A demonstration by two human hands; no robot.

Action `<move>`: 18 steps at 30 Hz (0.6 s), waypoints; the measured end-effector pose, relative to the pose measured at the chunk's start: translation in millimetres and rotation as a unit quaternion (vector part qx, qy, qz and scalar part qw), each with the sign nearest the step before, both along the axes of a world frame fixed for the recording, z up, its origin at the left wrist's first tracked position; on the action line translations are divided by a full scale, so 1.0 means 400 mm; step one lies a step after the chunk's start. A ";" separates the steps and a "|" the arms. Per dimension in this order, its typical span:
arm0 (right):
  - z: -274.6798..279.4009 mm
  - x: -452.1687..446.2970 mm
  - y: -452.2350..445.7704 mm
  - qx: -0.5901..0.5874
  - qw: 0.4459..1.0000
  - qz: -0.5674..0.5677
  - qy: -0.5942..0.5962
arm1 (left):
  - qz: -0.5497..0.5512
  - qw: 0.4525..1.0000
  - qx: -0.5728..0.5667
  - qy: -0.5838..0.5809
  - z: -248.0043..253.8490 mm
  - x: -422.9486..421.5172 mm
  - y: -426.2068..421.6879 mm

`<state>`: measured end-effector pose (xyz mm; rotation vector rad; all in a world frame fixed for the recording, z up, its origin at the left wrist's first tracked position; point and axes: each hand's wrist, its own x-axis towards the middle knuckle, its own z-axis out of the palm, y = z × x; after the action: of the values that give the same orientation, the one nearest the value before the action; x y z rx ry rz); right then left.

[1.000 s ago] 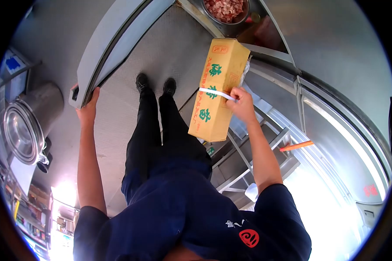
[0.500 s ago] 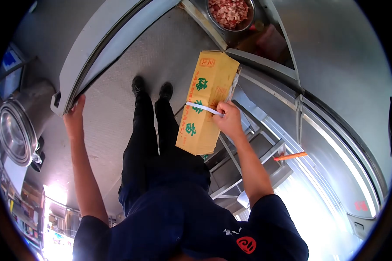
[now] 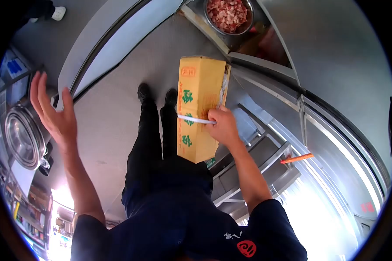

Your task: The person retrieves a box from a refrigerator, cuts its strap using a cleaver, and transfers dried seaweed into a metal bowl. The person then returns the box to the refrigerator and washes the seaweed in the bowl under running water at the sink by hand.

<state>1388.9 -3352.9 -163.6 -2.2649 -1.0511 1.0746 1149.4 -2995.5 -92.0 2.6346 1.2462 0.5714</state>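
Observation:
My right hand is closed on the white strap around a yellow cardboard box with green and red characters. The box hangs in front of my legs, its long side roughly upright in view; whitish plastic shows along its right edge. My left hand is raised with fingers spread, holding nothing. It is beside the end of an open refrigerator door, apart from the door's edge as far as I can see. Inside the open compartment at the top sits a metal bowl of chopped meat.
Stainless steel cabinet fronts run along the right. Below them stands a metal rack, with an orange stick-like object near it. A shiny metal pot is at left. Another person's white shoe shows at upper left.
My left hand has let go of the refrigerator door's edge and moved up and left, its fingers spreading. The box has shifted slightly left and become more upright. Another person's shoe has come into view.

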 end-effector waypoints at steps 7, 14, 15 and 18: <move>0.002 -0.037 -0.007 -0.036 0.998 0.032 -0.029 | -0.106 0.941 -0.308 -0.085 -0.161 0.049 -0.085; -0.001 -0.078 -0.055 -0.096 0.994 0.031 -0.037 | -0.292 0.786 -0.534 -0.108 -0.214 0.148 -0.503; -0.015 -0.080 -0.072 -0.081 0.996 0.027 -0.030 | -0.315 0.770 -0.550 -0.065 -0.215 0.168 -0.557; -0.034 -0.096 -0.099 -0.046 0.998 0.018 -0.024 | -0.331 0.767 -0.549 0.008 -0.264 0.192 -0.643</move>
<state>1350.6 -3392.5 -177.3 -2.3641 -1.0852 1.1085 1226.1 -3252.8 -197.4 1.7786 0.3089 -0.2729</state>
